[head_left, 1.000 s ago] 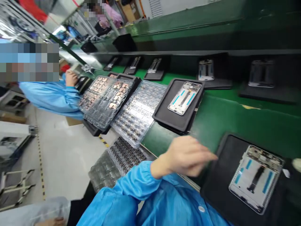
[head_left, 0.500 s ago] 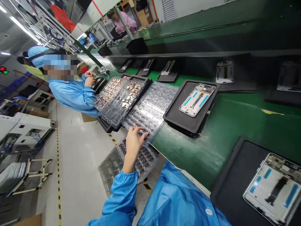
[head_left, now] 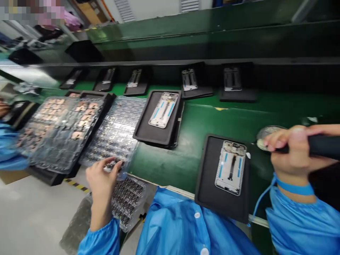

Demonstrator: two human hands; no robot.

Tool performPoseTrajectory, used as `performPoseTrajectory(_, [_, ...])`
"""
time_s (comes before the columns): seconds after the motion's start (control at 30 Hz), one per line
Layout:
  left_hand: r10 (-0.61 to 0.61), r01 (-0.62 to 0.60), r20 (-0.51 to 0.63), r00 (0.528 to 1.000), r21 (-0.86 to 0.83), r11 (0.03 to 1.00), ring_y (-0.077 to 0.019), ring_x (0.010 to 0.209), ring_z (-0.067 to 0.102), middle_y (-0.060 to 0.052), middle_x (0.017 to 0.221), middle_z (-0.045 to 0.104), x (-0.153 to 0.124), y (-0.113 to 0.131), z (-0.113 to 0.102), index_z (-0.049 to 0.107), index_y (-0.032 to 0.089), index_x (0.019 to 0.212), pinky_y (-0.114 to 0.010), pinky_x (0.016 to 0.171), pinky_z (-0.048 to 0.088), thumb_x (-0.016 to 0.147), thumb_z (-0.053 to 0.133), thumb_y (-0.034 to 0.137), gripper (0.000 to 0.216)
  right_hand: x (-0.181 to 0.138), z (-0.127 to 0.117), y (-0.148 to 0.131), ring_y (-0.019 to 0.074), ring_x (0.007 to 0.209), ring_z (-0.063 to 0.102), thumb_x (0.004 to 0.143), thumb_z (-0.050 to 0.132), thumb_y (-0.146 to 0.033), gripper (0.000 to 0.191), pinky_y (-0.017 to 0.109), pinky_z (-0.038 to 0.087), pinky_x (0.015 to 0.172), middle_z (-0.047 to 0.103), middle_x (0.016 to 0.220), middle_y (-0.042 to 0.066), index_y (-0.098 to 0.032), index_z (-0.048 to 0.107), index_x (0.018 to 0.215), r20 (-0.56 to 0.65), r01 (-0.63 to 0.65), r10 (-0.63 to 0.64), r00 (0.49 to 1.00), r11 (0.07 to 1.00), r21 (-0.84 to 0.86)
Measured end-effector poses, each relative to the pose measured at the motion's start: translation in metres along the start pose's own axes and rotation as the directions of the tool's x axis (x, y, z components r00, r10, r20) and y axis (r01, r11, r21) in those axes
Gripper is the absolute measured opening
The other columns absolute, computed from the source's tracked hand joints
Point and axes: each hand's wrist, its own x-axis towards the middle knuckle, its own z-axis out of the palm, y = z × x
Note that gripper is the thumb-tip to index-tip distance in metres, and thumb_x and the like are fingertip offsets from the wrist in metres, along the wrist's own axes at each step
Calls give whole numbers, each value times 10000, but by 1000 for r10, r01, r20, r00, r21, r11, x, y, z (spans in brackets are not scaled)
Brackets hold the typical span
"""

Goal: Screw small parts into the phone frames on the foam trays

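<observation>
My left hand (head_left: 102, 175) is over the near corner of a clear plastic tray (head_left: 117, 132) of small electronic parts. Its thumb and forefinger curl together in a pinch; whatever sits between them is too small to name. On the right, my right hand (head_left: 290, 156), wearing a blue wrist strap (head_left: 294, 187), is wrapped round a black-handled tool (head_left: 324, 146) whose kind does not show. Beside it lies a round clear dish (head_left: 269, 131). Nearest to me, a phone frame (head_left: 231, 168) with blue strips rests on a black tray (head_left: 209, 184).
Another phone frame (head_left: 163, 109) lies on stacked black trays (head_left: 145, 125). Several more line the back of the green bench (head_left: 164, 161). At left are trays of copper-coloured parts (head_left: 63, 124) and a co-worker's sleeve (head_left: 10, 148). Below my left hand hangs another parts tray (head_left: 127, 202).
The view has swung right, bringing my right hand and its black-handled tool into sight. My left hand stays over the same corner of the parts tray, fingers still curled.
</observation>
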Motion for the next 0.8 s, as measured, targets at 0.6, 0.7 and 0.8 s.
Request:
performPoseTrajectory(0.6, [144,-353,-451,881,-422,835,-284,848,808,24,920,890,-26,43,9,893,306,923,-399,758,637,946,1010,468,201,6,3,17,134,389,522,1069,1051,-517,474,274,522,428,574,658,-140,-322,619,1070,196,311,-305,932,950,-1])
performPoseTrajectory(0.7, [488,-511,-194,851,-524,682,-250,917,896,18,1097,978,-49,106,16,1015,334,1168,-402,847,757,1150,902,377,122,7,4,16,146,394,532,1064,1053,-527,474,299,527,418,560,670,-132,-328,622,1061,171,306,-299,939,952,-13])
performPoseTrajectory(0.8, [807,-534,85,585,-708,462,-232,951,952,-51,1100,999,-78,180,46,1024,267,1271,-353,935,809,1274,813,338,223,8,3,18,150,404,542,1075,1047,-543,478,311,542,427,549,678,-130,-334,617,1068,177,294,-286,942,956,-19])
